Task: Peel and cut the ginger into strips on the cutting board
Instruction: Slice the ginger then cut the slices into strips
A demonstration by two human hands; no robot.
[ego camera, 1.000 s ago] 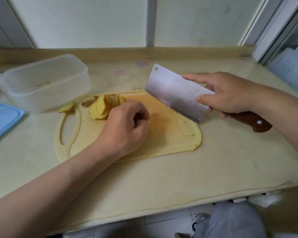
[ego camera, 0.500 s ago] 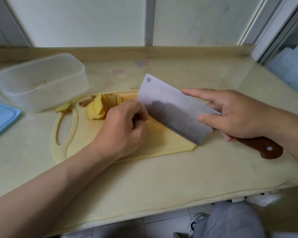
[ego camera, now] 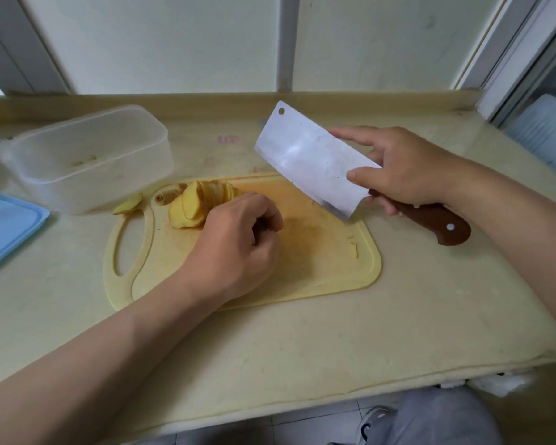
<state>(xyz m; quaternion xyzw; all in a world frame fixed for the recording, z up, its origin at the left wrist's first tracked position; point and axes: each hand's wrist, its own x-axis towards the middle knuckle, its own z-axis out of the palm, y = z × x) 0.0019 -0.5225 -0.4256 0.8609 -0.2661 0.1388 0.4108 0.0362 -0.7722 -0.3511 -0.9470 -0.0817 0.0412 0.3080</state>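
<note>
1. Brown wooden handle of the cleaver (ego camera: 308,162) wrapped in the right hand (ego camera: 408,168), thumb and forefinger pinching the flat of the steel blade near its heel; probably for steadier control of a wide, heavy blade.
2. Blade lifted clear, tilted, edge down and hanging over the far right part of the cutting board (ego camera: 318,271), not touching anything.
3. Left hand (ego camera: 235,242) curled into a loose fist on the board, fingertips tucked under; whether anything is pinched beneath them cannot be told.
4. Knuckles set just beside the ginger (ego camera: 193,203), likely as a guide and guard for the blade.
5. Ginger peeled and cut into pale yellow rounds, leaning in an overlapped row at the board's far left, near the handle slot; strips not yet cut.
6. One stray slice (ego camera: 127,205) off the board, beside the clear plastic container (ego camera: 90,155).
7. Blue lid (ego camera: 4,226) at the left edge of the counter (ego camera: 398,332).
</note>
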